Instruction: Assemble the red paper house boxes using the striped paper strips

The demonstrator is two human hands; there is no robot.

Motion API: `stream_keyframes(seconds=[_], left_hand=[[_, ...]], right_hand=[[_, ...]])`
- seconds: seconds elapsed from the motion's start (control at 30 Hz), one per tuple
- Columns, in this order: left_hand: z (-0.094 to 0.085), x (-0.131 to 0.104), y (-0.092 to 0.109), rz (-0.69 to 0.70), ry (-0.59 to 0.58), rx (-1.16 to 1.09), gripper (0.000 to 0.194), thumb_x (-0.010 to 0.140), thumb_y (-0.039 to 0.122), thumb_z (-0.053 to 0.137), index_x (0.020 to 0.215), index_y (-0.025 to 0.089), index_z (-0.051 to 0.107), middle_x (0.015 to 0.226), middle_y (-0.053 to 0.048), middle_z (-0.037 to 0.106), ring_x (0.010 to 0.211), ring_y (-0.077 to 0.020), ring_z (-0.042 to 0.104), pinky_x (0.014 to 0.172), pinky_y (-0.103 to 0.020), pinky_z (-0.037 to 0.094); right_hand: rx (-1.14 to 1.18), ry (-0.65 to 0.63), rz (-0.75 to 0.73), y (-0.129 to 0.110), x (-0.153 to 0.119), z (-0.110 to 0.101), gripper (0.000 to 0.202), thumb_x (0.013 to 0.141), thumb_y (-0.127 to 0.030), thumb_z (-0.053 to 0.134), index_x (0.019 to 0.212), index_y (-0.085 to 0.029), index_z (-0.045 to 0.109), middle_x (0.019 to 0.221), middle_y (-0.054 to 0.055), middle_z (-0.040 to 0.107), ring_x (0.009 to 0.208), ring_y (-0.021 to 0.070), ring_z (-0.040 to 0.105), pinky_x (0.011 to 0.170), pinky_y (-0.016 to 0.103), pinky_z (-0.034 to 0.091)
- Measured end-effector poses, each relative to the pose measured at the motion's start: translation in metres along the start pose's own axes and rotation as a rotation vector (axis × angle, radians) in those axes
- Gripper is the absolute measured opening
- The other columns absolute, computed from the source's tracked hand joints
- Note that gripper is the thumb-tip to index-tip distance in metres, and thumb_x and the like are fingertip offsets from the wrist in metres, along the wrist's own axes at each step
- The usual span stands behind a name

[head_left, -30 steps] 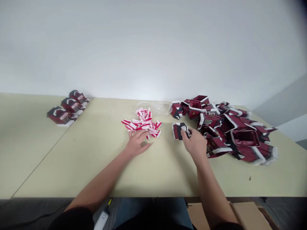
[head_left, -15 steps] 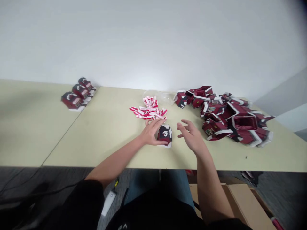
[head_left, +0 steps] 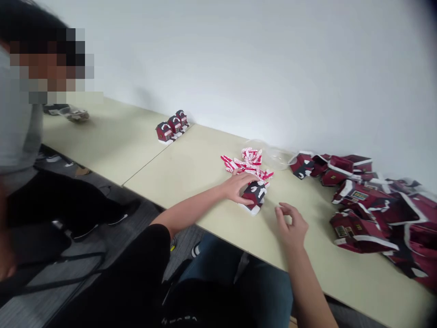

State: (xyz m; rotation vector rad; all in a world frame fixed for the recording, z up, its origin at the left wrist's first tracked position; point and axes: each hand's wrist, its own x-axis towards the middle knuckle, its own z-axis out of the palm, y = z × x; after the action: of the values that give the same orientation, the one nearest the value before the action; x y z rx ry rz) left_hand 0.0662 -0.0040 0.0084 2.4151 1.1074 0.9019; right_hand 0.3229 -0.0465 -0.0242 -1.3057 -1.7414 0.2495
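A small dark red toy house with a black, snow-patched roof and a white base stands on the table in front of me. My left hand is closed around its left side, thumb in front and fingers behind. Just right of the house, my right hand hovers half curled, thumb and fingers a little apart, with nothing visible in it. Behind the house lies a pile of red-and-white striped pieces, some spilling from a clear plastic container.
Three finished-looking houses stand in a row near the table seam. Many red house shells are heaped at the right. A seated person is at the far left, by a small clear bag. The wall borders the table's back.
My view has swung left, bringing the other person into sight. My left hand stays on the house, which now sits turned in view. The right hand's fingers have curled in more.
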Motion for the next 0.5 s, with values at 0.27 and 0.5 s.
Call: stream_keyframes(seconds=[0.27, 0.5], left_hand=[[0.002, 0.002, -0.007, -0.009, -0.021, -0.050, 0.087, 0.066, 0.064, 0.068, 0.138, 0.021, 0.046, 0.140, -0.015, 0.056, 0.135, -0.0304, 0.050, 0.124, -0.046, 0.021], [0.021, -0.006, 0.004, -0.139, 0.097, -0.143, 0.103, 0.058, 0.076, 0.075, 0.140, 0.022, 0.046, 0.142, -0.015, 0.054, 0.137, -0.0318, 0.047, 0.122, -0.046, 0.028]], right_hand=[[-0.015, -0.044, -0.119, -0.005, -0.002, 0.000, 0.039, 0.091, -0.052, 0.054, 0.102, -0.015, 0.064, 0.079, 0.007, 0.071, 0.070, 0.0200, 0.065, 0.084, 0.038, 0.049], [-0.043, -0.020, 0.070, -0.004, 0.003, 0.001, 0.044, 0.089, -0.054, 0.052, 0.108, -0.016, 0.063, 0.085, 0.008, 0.072, 0.073, 0.0215, 0.067, 0.072, 0.035, 0.050]])
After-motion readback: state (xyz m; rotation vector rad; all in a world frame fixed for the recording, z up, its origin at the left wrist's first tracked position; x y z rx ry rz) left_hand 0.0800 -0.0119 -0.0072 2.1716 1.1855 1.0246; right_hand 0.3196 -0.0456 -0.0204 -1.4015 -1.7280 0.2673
